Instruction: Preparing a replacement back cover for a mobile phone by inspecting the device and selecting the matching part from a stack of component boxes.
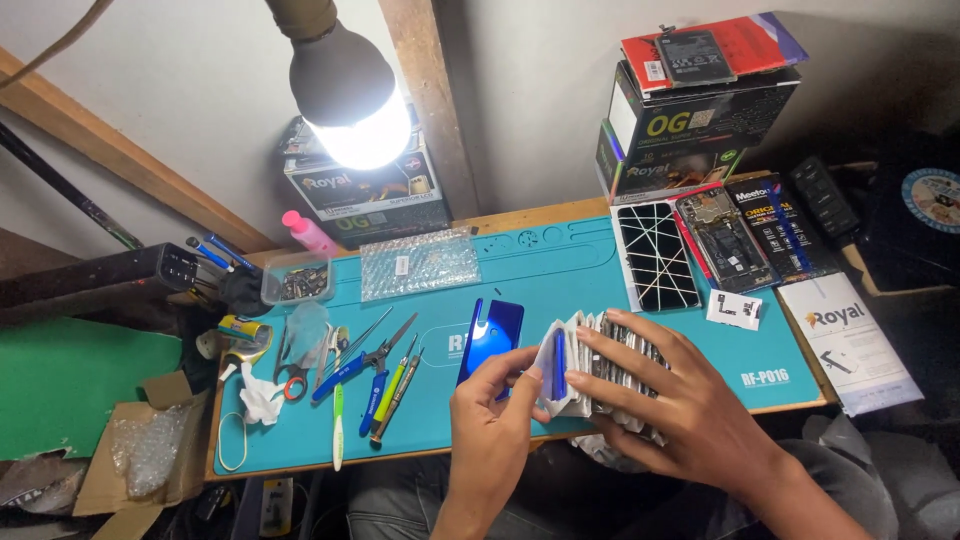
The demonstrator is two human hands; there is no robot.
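My right hand (675, 395) spreads over a fanned stack of thin white sleeved packets (585, 365) at the front of the teal work mat (560, 270). My left hand (490, 420) pinches the leftmost packet of that stack, where a blue strip shows between the white sleeves. A glossy blue phone back cover (490, 335) lies on the mat just left of the stack, touching my left fingertips.
Scissors, tweezers, screwdrivers and a green brush (350, 385) lie at the mat's left. A bubble-wrap piece (420, 262) and a small parts tub (296, 280) sit behind. A lit bulb (350, 95) hangs overhead. Stacked boxes (690, 125) and screen packages (700, 245) crowd the right.
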